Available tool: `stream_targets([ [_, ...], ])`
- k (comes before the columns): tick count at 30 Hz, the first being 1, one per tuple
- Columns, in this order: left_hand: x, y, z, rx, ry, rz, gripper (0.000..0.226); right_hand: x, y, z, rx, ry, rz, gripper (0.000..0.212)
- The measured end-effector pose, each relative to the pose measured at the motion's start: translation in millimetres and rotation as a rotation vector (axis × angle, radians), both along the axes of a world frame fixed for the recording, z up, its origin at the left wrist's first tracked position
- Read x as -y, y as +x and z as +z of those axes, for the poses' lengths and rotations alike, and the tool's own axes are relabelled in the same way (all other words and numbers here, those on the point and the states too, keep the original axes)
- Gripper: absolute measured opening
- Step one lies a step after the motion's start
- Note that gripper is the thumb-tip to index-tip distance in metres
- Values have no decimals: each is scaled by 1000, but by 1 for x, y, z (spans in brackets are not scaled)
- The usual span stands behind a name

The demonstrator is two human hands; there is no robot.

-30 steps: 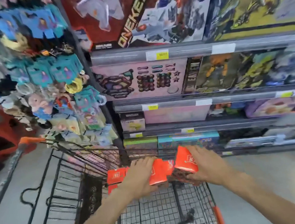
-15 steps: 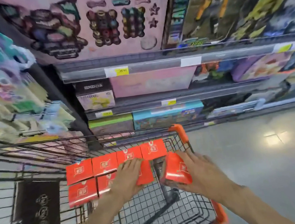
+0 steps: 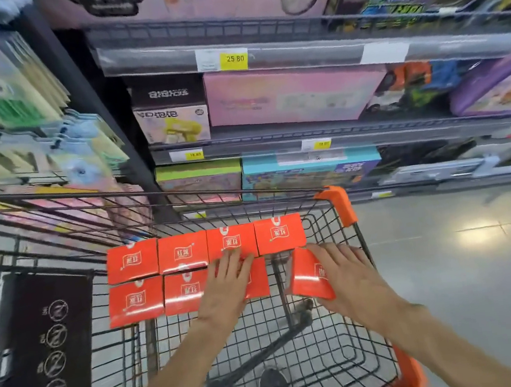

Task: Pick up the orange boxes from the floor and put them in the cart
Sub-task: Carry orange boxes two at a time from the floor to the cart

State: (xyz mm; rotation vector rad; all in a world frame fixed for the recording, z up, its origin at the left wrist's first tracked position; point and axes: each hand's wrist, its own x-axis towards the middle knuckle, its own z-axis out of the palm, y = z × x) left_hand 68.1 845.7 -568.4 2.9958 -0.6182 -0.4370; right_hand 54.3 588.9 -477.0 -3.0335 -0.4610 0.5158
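Lower than half a second ago, the tilted orange cardboard box [image 3: 308, 278] nears the black wire shopping cart [image 3: 336, 356] floor, gripped by the right hand [image 3: 349, 273]. Seven flat orange boxes [image 3: 183, 252] lie in two rows; the left hand [image 3: 228, 287] presses flat on the nearest row, fingers straight.

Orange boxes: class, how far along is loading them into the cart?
Done: seven orange boxes lie flat in two rows in the cart. In hand: the right hand holds an eighth, tilted box over the free spot; the left hand presses on the front row. Left: setting it flat. No floor boxes are visible.
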Motion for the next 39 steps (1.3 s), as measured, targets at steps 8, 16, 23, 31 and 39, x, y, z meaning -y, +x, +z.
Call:
stream_targets([
  [8, -11, -9, 2, -63, -25, 86, 112, -23, 11, -25, -48, -67, 48, 108],
  [16, -34, -16, 4, -31, -39, 79, 98, -44, 17, -60, -16, -157, 113, 108],
  [23, -35, -19, -2, -28, -79, 86, 95, -47, 10, -77, -14, -278, 155, 108],
  [31, -44, -9, 27, -5, -155, -49, 74, -35, 5, -55, -49, -153, 124, 105],
  [39, -12, 42, 177, 78, -275, -235, 64, 13, 13, 103, -59, 43, -60, 69],
])
